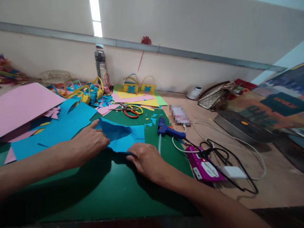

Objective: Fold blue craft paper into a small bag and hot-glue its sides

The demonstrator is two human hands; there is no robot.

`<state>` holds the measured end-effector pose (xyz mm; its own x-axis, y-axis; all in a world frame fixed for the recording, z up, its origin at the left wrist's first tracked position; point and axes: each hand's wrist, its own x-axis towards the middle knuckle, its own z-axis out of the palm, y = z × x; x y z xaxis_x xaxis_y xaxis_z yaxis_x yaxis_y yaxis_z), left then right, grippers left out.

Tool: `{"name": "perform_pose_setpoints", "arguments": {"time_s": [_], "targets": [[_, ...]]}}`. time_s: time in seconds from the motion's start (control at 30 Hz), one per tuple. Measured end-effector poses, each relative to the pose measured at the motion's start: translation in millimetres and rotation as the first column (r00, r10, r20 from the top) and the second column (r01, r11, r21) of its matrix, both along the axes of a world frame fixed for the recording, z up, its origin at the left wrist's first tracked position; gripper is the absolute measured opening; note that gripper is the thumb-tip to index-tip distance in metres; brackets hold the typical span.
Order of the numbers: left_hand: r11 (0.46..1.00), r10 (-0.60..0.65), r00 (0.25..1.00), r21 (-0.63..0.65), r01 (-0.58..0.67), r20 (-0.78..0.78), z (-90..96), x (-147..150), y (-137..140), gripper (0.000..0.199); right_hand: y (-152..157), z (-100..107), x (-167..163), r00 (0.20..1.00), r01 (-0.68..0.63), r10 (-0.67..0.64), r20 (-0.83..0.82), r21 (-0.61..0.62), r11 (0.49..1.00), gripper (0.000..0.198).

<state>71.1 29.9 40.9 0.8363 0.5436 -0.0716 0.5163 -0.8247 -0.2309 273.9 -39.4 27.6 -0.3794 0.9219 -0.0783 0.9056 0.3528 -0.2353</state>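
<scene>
A folded sheet of blue paper [123, 139] is held between my two hands, low over a green board. Creases run across it, and a flap shows at its right side. My left hand [92, 142] has its fingers curled on the paper's left edge, the index finger stretched along it. The near edge is pinched between thumb and fingers of my right hand [146, 158]. Just right of the paper lies a blue glue gun [168, 128] with a clear glue stick. Beyond the paper are scissors with red and yellow handles [133, 111].
Blue sheets [57, 126] and pink sheets [26, 106] lie left. Two small yellow paper bags [131, 88] stand at the back near a heap of paper pieces. A purple power strip [201, 166] with tangled cables, a blurred-out phone [180, 115] and a handbag [216, 96] are right.
</scene>
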Motion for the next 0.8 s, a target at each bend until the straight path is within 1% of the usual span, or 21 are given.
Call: {"name": "perform_pose_setpoints", "arguments": {"time_s": [0.13, 0.23, 0.3, 0.37, 0.43, 0.5, 0.53, 0.57, 0.6, 0.63, 0.67, 0.73, 0.8], "targets": [[0.999, 0.050, 0.999, -0.013, -0.051, -0.017, 5.5, -4, 9, 0.034, 5, 2, 5, 0.987, 0.066, -0.068, -0.147, -0.021, 0.998, 0.022], [0.997, 0.059, 0.998, -0.046, -0.059, -0.002, 7.2, -6, 17, 0.030, 11, 2, 8, 0.964, 0.076, -0.085, -0.251, -0.045, 0.996, 0.025], [0.997, 0.067, 0.998, -0.026, -0.067, -0.008, 8.2, -6, 20, 0.028, 15, 1, 10, 0.952, 0.086, -0.096, -0.290, -0.047, 0.995, 0.026], [0.995, 0.067, 0.998, 0.070, -0.067, -0.004, 9.9, -4, 20, 0.026, 18, 0, 11, 0.947, 0.109, -0.115, -0.299, -0.036, 0.993, 0.026], [0.970, 0.047, 0.998, 0.238, -0.056, 0.046, 11.3, 0, 13, 0.027, 21, -1, 11, 0.947, 0.130, -0.133, -0.291, -0.031, 0.991, 0.026], [0.907, -0.026, 0.990, 0.420, -0.034, 0.137, 9.6, 2, 2, 0.029, 22, -3, 11, 0.948, 0.135, -0.139, -0.287, -0.034, 0.990, 0.023], [0.873, -0.093, 0.979, 0.488, -0.008, 0.182, 6.6, 2, -6, 0.028, 22, -4, 11, 0.947, 0.135, -0.140, -0.290, -0.036, 0.990, 0.021], [0.849, -0.176, 0.960, 0.527, 0.036, 0.218, 1.8, 3, -14, 0.028, 23, -4, 11, 0.946, 0.138, -0.144, -0.292, -0.040, 0.990, 0.019], [0.842, -0.249, 0.937, 0.533, 0.083, 0.247, -4.6, 2, -22, 0.026, 23, -5, 11, 0.944, 0.147, -0.153, -0.292, -0.042, 0.988, 0.018], [0.857, -0.293, 0.917, 0.499, 0.127, 0.270, -12.3, 2, -30, 0.024, 22, -6, 11, 0.944, 0.158, -0.164, -0.288, -0.042, 0.986, 0.018], [0.878, -0.306, 0.907, 0.455, 0.151, 0.290, -20.7, 1, -37, 0.024, 22, -6, 11, 0.944, 0.171, -0.175, -0.280, -0.039, 0.985, 0.019], [0.912, -0.283, 0.916, 0.377, 0.164, 0.286, -36.7, 1, -47, 0.027, 21, -7, 11, 0.948, 0.189, -0.189, -0.255, -0.026, 0.982, 0.024], [0.932, -0.257, 0.923, 0.326, 0.158, 0.288, -47.9, 2, -52, 0.032, 20, -8, 11, 0.955, 0.200, -0.196, -0.221, -0.002, 0.980, 0.029]]}}
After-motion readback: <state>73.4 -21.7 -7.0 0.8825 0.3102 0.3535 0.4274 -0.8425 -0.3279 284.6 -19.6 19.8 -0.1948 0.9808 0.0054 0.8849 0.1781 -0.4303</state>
